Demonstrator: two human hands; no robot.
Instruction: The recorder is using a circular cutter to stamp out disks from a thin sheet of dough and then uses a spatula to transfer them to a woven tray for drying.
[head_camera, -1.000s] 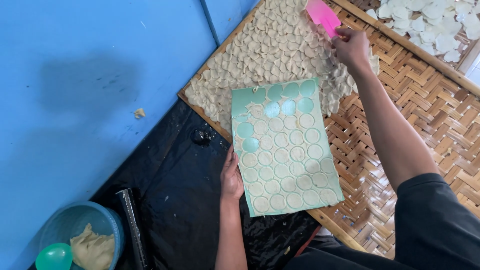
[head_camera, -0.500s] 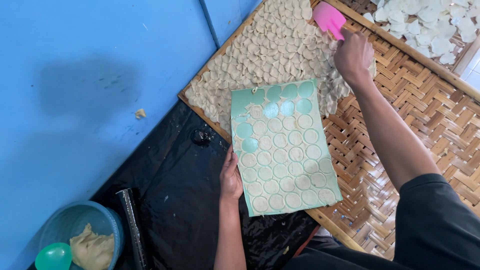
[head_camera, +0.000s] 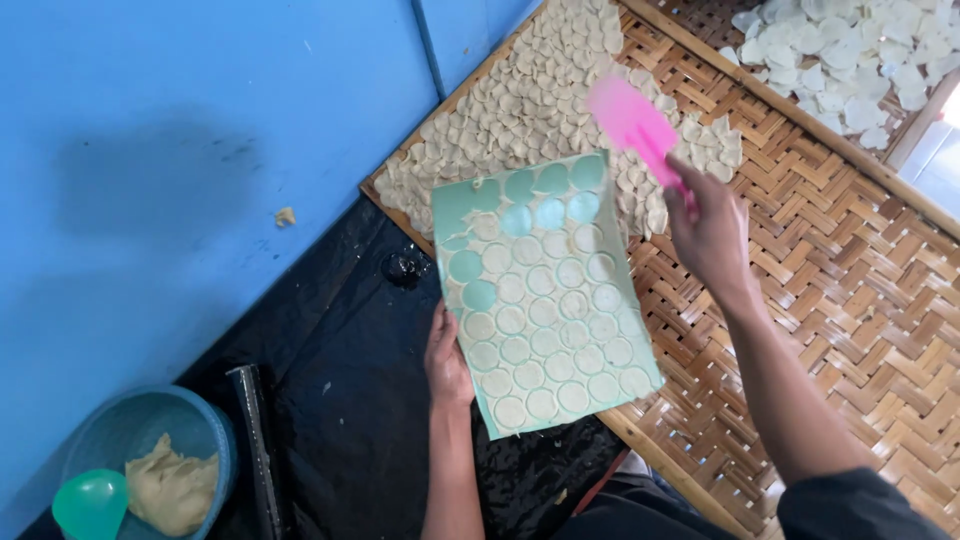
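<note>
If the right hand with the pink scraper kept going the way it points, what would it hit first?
Probably the pale dough discs spread on the woven bamboo tray. The right hand aims its pink scraper up and left over them, though its height above them is unclear.

My left hand (head_camera: 447, 357) is bare: no glove, ring, watch or band shows on it. My left forearm is bare too, from the wrist down to the bottom edge of the view, with no sleeve visible on that side.

My right hand (head_camera: 712, 232) is likewise bare, with no glove or jewellery; its outline is slightly blurred. My right forearm is uncovered along its whole length to the elbow.

Just above the right elbow a dark sleeve begins, black or very dark grey, plain, with no print or stitching that I can make out. The same dark cloth shows along the bottom edge between my arms.
</note>
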